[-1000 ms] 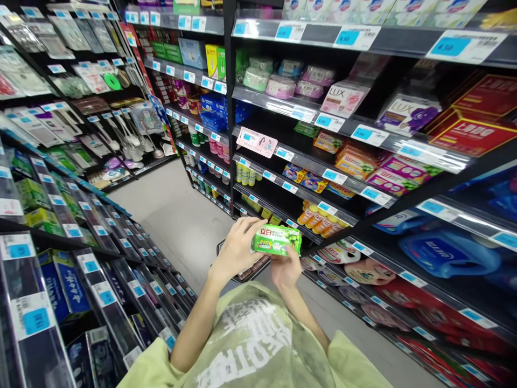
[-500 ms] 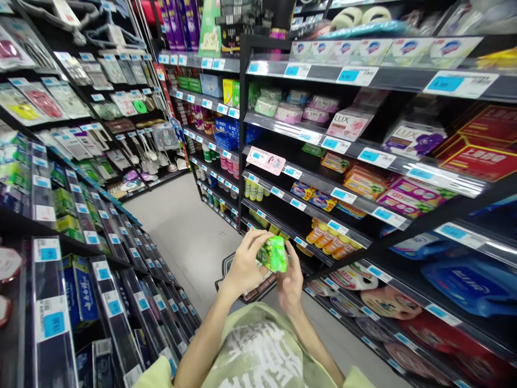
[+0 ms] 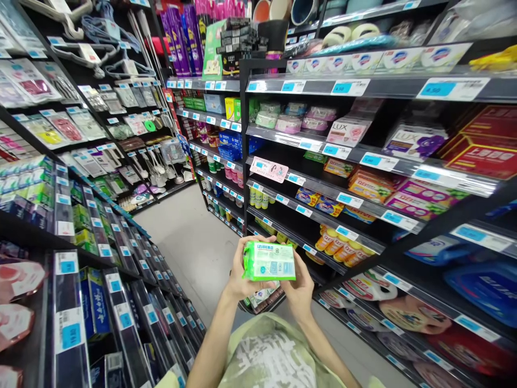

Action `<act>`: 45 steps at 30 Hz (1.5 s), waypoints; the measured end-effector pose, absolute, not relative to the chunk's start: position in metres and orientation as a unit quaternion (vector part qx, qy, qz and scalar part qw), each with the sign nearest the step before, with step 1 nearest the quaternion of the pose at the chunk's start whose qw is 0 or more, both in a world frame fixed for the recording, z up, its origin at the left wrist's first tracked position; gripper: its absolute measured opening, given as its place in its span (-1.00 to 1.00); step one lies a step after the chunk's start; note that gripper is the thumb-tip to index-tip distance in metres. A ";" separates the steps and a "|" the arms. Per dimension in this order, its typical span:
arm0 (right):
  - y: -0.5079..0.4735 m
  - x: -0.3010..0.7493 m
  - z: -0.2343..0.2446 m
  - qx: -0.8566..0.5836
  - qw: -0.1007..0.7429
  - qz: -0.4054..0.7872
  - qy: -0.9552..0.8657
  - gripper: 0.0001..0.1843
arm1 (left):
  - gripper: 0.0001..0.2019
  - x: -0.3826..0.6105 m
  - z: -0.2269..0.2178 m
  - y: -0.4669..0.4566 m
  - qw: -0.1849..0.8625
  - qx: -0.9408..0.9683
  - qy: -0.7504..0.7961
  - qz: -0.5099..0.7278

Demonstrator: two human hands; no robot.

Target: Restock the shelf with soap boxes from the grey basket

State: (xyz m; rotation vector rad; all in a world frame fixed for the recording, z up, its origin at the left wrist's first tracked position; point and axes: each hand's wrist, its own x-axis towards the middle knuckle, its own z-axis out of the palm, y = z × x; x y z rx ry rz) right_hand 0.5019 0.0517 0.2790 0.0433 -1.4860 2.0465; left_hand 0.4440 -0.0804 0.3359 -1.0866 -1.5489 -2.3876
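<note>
Between both hands I hold a green and white soap package (image 3: 270,262), its printed white side facing up toward me. My left hand (image 3: 237,272) grips the left end, with fingers behind the pack. My right hand (image 3: 301,283) is closed around the right end, thumb below. Under the hands, partly hidden by them, is a dark shopping basket (image 3: 258,308) with packaged goods in it.
On the right, a shelf rack holds Lux soap boxes (image 3: 348,132), orange soap packs (image 3: 369,184), yellow-capped orange bottles (image 3: 341,248) and blue detergent bags (image 3: 484,288). Tilted shelves with price tags (image 3: 70,328) run along the left. Grey floor (image 3: 181,226) lies between; hangers (image 3: 109,32) hang behind.
The soap package has turned from a tilted, end-on pose to showing its broad printed side. My right hand has closed onto its right end. The view has tipped up slightly.
</note>
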 end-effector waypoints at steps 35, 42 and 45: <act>0.051 0.497 0.270 -0.033 0.293 0.779 -0.553 -0.32 | -0.20 0.439 0.336 -0.087 0.053 -0.358 -0.570 -0.738; 0.050 0.496 0.273 -0.031 0.289 0.780 -0.554 -0.37 | -0.22 0.440 0.339 -0.086 0.064 -0.352 -0.580 -0.732; 0.050 0.494 0.273 -0.048 0.284 0.778 -0.558 -0.41 | -0.25 0.441 0.342 -0.085 0.097 -0.345 -0.596 -0.719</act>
